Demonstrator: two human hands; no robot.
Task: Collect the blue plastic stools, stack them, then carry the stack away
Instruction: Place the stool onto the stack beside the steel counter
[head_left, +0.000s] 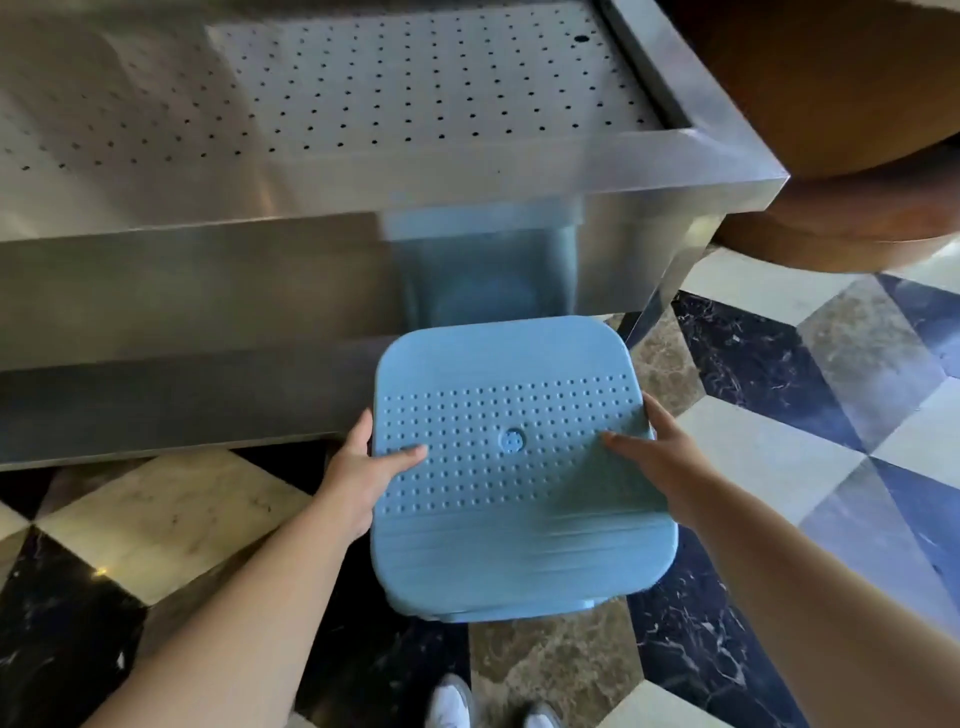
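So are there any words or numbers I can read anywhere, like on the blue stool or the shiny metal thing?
No readable text anywhere.
Blue stool: only rows of dots; its small round centre mark is too blurred to read.
Metal counter: only holes, no label.
Left hand and right hand, both gripping the stool: nothing written.

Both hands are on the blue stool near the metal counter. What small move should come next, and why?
Probably lift the blue stool straight up and back toward the body. The left hand and right hand already hold its opposite edges, thumbs on the seat, and its far edge sits close to the steel counter.
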